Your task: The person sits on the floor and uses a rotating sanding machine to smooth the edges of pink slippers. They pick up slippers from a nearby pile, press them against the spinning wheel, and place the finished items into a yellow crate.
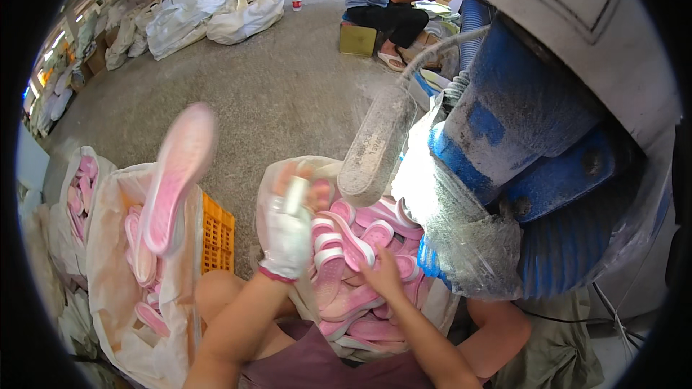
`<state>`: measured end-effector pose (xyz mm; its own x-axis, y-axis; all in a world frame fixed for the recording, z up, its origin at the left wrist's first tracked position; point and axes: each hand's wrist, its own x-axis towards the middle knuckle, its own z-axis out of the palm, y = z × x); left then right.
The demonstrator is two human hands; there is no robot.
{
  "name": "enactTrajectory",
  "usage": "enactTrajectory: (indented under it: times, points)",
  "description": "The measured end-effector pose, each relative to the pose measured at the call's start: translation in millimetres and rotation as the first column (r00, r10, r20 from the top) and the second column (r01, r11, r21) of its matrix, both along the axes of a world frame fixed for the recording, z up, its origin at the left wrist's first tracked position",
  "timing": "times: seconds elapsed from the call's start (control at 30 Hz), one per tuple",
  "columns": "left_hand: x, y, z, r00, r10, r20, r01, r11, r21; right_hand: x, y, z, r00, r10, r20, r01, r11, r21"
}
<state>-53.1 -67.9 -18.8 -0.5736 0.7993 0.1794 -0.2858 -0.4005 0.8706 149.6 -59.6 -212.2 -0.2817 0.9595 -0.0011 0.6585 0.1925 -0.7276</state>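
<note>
Landmark: the orange crate (218, 234).

Far left of the crate, a plastic-lined sack (81, 194) of pink shoe soles. Just left of the crate, touching it, a second lined sack (119, 245), likewise holding pink soles. Above that sack, up and left of the crate, a blurred pink sole (176, 180) in mid-air, touching no hand.

Right of the crate, the left hand (286, 230) in a white glove with a pink cuff, raised, fingers loosely curled, empty as far as can be told. Further right of the crate, the bare right hand (382, 274) pressed down among pink-and-white soles (346, 245) in an open clear bag (268, 180); fingers buried in the pile, so grip impossible to tell.

Up and right of the crate, a dusty grey roller (376, 148) hanging over the bag. Far right of the crate, a blue machine housing (519, 144) partly wrapped in dusty plastic film.

Well above the crate, at the far end of the floor, white sacks (216, 18) and a seated person (382, 3).
</note>
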Motion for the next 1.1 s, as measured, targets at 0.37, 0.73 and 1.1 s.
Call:
enactTrajectory:
  times: [0.37, 0.73, 1.1]
  points:
    - [-6, 13, -32, 0.968, -0.107, 0.227, 0.166, 0.952, -0.258, 97, -33, 77, 0.972, -0.209, 0.111, 0.191, 0.970, 0.149]
    - [31, 10, -25, 0.650, -0.566, 0.507, 0.586, 0.798, 0.139, 149, -56, 110, 0.908, -0.218, -0.359, 0.148, 0.966, -0.214]
    - [70, 20, -4, 0.900, -0.328, -0.287, 0.341, 0.940, -0.007, 180, -11, 105, 0.184, -0.518, -0.836, 0.143, 0.855, -0.498]
